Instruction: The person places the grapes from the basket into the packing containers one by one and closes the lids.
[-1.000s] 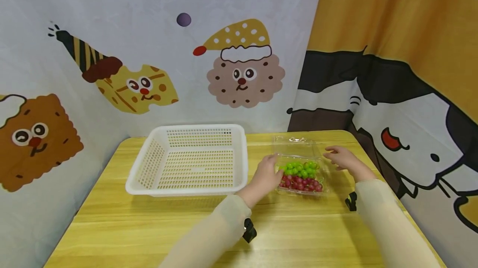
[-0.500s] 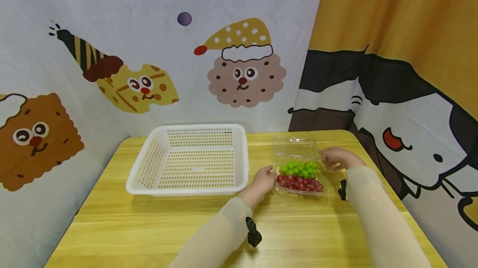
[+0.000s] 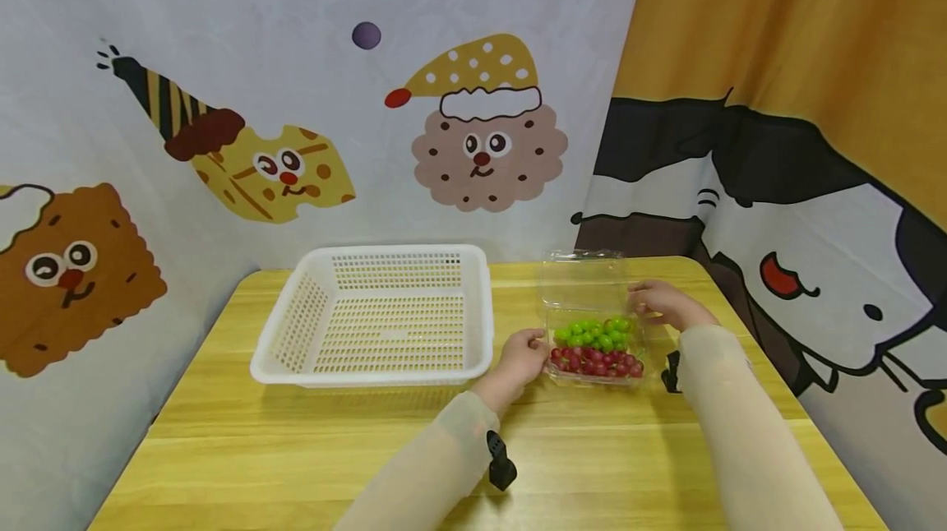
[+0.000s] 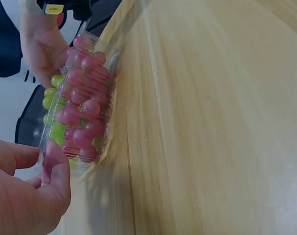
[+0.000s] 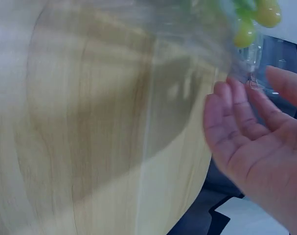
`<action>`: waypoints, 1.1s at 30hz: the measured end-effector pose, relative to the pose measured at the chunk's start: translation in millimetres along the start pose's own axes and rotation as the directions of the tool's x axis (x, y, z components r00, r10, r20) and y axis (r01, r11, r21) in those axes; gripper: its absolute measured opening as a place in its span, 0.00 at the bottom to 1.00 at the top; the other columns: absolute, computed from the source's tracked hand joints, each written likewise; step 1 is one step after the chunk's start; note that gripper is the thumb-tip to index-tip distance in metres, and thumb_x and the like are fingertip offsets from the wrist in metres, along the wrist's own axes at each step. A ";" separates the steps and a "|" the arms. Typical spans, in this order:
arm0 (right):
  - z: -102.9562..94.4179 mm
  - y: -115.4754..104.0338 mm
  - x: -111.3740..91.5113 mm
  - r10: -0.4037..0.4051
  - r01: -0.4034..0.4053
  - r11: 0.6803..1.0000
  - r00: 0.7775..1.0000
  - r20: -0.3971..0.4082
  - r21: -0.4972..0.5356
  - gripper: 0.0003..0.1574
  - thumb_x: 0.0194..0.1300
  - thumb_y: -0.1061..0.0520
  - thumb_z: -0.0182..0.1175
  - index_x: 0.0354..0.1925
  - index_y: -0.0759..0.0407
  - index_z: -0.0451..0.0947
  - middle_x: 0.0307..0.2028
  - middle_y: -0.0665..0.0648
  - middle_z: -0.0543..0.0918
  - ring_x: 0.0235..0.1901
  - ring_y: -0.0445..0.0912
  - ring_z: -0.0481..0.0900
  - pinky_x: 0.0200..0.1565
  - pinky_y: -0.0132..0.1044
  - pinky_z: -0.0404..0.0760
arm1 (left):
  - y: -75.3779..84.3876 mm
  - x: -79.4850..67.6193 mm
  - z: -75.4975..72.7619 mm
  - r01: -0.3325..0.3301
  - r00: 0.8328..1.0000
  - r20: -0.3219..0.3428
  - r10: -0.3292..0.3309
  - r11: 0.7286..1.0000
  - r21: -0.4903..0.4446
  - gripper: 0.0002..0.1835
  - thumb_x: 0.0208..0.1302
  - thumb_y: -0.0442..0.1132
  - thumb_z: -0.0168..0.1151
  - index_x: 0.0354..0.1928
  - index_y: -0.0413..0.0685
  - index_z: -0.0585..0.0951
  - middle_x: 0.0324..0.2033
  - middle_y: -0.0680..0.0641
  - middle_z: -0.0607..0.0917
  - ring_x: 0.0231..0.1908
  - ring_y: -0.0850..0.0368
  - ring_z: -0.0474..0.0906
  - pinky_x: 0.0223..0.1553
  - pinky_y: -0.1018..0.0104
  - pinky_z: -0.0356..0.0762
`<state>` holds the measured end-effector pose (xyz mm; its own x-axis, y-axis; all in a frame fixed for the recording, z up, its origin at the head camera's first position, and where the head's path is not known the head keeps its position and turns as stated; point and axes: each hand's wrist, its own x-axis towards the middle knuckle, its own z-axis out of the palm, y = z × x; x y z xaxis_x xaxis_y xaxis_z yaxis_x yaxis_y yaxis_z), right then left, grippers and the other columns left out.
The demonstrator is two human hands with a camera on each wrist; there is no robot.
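Observation:
A clear plastic clamshell box stands on the right half of the table with its lid raised. Green grapes lie at its back and red grapes at its front. My left hand pinches the box's left rim between thumb and finger, as the left wrist view shows. On the far side my right hand is beside the lid's lower right corner. In the right wrist view its fingers are fairly straight, their tips against clear plastic, with the thumb apart.
A white perforated plastic basket stands to the left of the box on the wooden table. Behind the table hangs a printed curtain with cartoon figures. A black strap device is on each sleeve cuff.
My left hand moved from over the box's left part to its left rim. My right hand moved left to the box, and the lid has tilted up higher.

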<state>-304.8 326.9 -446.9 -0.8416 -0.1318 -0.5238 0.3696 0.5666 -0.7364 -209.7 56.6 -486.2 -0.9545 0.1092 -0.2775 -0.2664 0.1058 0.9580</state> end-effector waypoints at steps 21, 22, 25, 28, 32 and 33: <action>-5.9 -12.9 -22.6 -0.337 0.415 0.867 0.896 -0.290 0.275 0.23 0.69 0.33 0.39 0.48 0.45 0.61 0.51 0.52 0.65 0.55 0.50 0.66 0.57 0.47 0.67 | -3.8 -5.5 5.2 0.061 0.997 -0.028 -0.066 0.985 -0.162 0.20 0.63 0.24 0.54 0.57 0.38 0.72 0.31 0.47 0.77 0.20 0.62 0.72 0.22 0.76 0.74; -6.2 -12.6 -24.8 -0.332 0.413 0.869 0.895 -0.300 0.273 0.24 0.69 0.32 0.39 0.47 0.47 0.62 0.49 0.51 0.66 0.53 0.47 0.67 0.55 0.45 0.68 | -3.6 -5.6 5.2 0.062 0.997 -0.027 -0.067 0.985 -0.161 0.20 0.63 0.24 0.54 0.57 0.38 0.72 0.32 0.47 0.77 0.21 0.62 0.73 0.22 0.75 0.75; -5.5 -11.1 -31.4 -0.318 0.400 0.884 0.893 -0.318 0.241 0.31 0.68 0.31 0.39 0.45 0.56 0.63 0.46 0.51 0.67 0.49 0.45 0.67 0.52 0.42 0.69 | -2.9 -6.6 5.1 0.071 0.997 -0.023 -0.076 0.984 -0.163 0.20 0.63 0.25 0.54 0.58 0.39 0.72 0.32 0.47 0.77 0.20 0.62 0.72 0.25 0.71 0.78; -3.3 -7.8 -37.5 -0.307 0.379 0.908 0.893 -0.330 0.180 0.32 0.71 0.33 0.38 0.46 0.59 0.64 0.44 0.51 0.68 0.47 0.44 0.68 0.51 0.41 0.71 | -2.9 -7.0 5.8 0.071 0.997 -0.023 -0.076 0.984 -0.162 0.20 0.64 0.25 0.54 0.58 0.40 0.73 0.31 0.48 0.75 0.19 0.62 0.72 0.27 0.68 0.79; -3.2 1.2 -36.5 -0.245 0.298 0.949 0.901 -0.358 0.101 0.26 0.73 0.37 0.35 0.45 0.57 0.65 0.45 0.53 0.68 0.45 0.44 0.70 0.47 0.46 0.75 | -2.6 -6.8 7.0 0.069 0.997 -0.017 -0.073 0.985 -0.160 0.18 0.65 0.27 0.54 0.57 0.41 0.73 0.30 0.50 0.73 0.19 0.62 0.71 0.26 0.69 0.79; -2.9 2.0 -37.7 -0.223 0.272 0.958 0.907 -0.357 0.093 0.24 0.74 0.40 0.35 0.46 0.57 0.65 0.45 0.54 0.68 0.44 0.45 0.70 0.45 0.45 0.76 | -2.2 -7.0 7.2 0.069 0.997 -0.014 -0.072 0.985 -0.158 0.18 0.66 0.27 0.54 0.57 0.41 0.73 0.29 0.50 0.73 0.19 0.62 0.71 0.26 0.69 0.78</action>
<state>-273.5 335.3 -427.4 -0.9864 0.0444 -0.1585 0.1621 0.4314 -0.8875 -201.5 62.7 -486.9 -0.9348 0.0870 -0.3445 -0.3491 -0.0446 0.9360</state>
